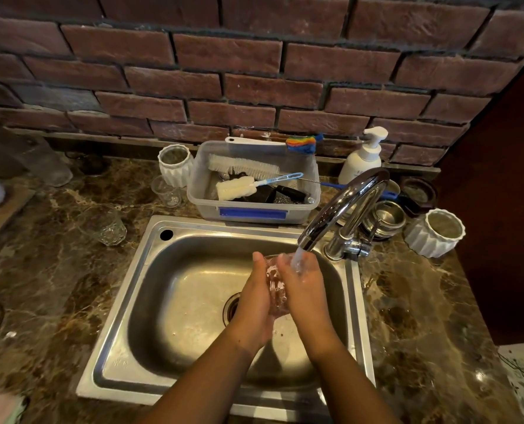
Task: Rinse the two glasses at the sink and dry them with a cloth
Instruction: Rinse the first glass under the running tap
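1. The sink's (175, 301) left half lies open; the left hand (254, 301) and right hand (305, 289), clasping a glass (274, 286), fill the right half under the arching faucet (343, 206);
2. A plastic tub (254, 214) blocks the far rim;
3. Left tabletop (49, 289): a second glass (109, 229) near the sink's far corner; near stretch bare;
4. Right tabletop: steel bowls (384, 218) and a ribbed cup (438, 234) crowd the far part.

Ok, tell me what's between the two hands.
A clear glass, gripped by the left hand and right hand under the tap, water running; seen in the head view.
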`<move>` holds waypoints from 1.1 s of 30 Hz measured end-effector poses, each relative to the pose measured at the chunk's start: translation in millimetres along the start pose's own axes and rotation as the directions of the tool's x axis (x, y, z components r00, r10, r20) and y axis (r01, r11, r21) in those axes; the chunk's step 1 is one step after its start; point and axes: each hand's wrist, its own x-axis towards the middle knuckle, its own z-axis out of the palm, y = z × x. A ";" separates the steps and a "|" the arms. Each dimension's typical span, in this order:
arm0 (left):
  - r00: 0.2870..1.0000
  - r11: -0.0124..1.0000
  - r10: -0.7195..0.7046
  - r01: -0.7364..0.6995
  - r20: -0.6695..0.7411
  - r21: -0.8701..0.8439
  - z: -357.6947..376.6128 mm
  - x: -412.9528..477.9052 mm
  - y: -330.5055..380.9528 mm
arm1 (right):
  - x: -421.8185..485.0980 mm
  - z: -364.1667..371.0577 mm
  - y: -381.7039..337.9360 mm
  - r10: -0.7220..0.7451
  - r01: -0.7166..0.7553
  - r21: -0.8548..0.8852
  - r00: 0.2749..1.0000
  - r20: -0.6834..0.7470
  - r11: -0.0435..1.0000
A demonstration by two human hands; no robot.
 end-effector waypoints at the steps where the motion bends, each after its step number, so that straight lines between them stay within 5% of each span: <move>1: 1.000 1.000 0.001 -0.001 0.018 -0.025 -3.1 1.0 0.4 | 1.1 0.1 0.4 0.016 -0.017 0.071 1.000 0.003 0.997; 5: 0.998 0.986 -0.048 0.054 0.043 -0.158 -11.9 7.0 3.9 | 4.0 -0.1 6.1 0.099 -0.097 0.160 0.995 -0.004 0.982; 10: 0.995 0.997 -0.057 0.053 -0.076 -0.049 -2.5 6.4 3.9 | 5.8 -2.7 13.0 0.138 -0.128 0.114 0.986 -0.089 0.985; 19: 0.983 0.996 -0.019 0.034 -0.183 0.082 10.0 10.0 4.6 | -5.6 2.7 6.1 -0.079 0.079 -0.058 0.997 -0.013 0.995; 26: 0.996 1.000 0.013 -0.011 -0.090 0.029 4.0 0.0 7.1 | -2.5 3.0 3.9 -0.015 0.015 0.011 1.000 0.000 1.000; 33: 0.990 0.977 -0.138 0.137 0.005 -0.161 -6.4 4.2 5.9 | 3.5 -1.7 3.8 0.047 -0.052 0.107 0.998 0.047 0.993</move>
